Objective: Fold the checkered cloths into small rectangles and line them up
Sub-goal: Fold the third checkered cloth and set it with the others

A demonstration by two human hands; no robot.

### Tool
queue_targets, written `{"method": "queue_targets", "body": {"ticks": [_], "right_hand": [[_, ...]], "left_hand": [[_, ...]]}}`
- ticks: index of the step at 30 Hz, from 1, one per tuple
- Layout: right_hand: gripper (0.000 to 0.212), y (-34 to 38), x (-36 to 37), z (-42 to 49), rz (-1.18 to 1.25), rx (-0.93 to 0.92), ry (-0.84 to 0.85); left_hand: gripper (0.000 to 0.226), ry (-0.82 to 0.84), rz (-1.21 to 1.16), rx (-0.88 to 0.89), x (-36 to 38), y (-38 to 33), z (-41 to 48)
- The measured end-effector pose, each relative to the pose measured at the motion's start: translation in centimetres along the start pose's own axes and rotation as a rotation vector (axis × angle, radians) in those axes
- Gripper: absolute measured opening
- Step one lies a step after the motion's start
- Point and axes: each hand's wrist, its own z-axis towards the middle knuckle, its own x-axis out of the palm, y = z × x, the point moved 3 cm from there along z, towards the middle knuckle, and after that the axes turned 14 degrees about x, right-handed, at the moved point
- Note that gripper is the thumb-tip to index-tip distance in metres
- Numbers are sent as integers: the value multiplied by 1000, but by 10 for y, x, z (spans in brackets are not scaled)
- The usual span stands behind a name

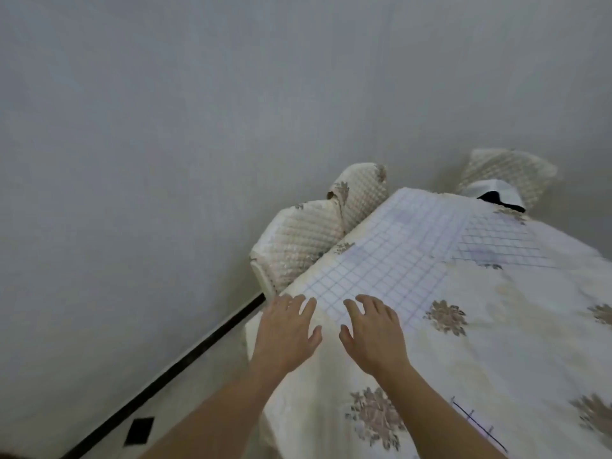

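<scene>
Both hands, left (287, 329) and right (371, 329), lie flat with fingers spread at the checkered cloth's (390, 260) near edge on the table (496, 342).

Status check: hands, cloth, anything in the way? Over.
Both open: left hand and right hand, fingers spread on near edge of checkered cloth. It lies spread flat, unfolded. At its far right corner lies a second cloth.

Bare bed (496, 352) cover lies open toward the near right edge, beside the flat checkered cloth (390, 260). Quilted pillows (298, 240) crowd the far left edge against the wall (132, 160); another pillow (510, 170) blocks the far corner.
</scene>
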Motion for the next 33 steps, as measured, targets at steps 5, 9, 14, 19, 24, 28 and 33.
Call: {"method": "queue_targets", "body": {"ticks": [5, 9, 14, 19, 24, 28, 33], "right_hand": [[43, 101, 9, 5, 73, -182, 27], [41, 172, 22, 3, 81, -294, 57], [37, 256, 47, 5, 48, -355, 62], [37, 350, 68, 21, 49, -349, 84], [41, 422, 75, 38, 42, -340, 129], [44, 443, 80, 54, 7, -292, 166], [47, 455, 88, 87, -27, -249, 188]], "left_hand": [[48, -26, 56, -185, -25, 77, -62], [47, -39, 93, -254, -34, 131, -107], [47, -21, 137, -322, -33, 211, -155], [50, -8, 113, -334, -26, 298, -193], [55, 12, 113, -315, -28, 378, -211], [55, -15, 118, -267, -29, 413, -206], [54, -24, 80, -228, -24, 441, -182]]}}
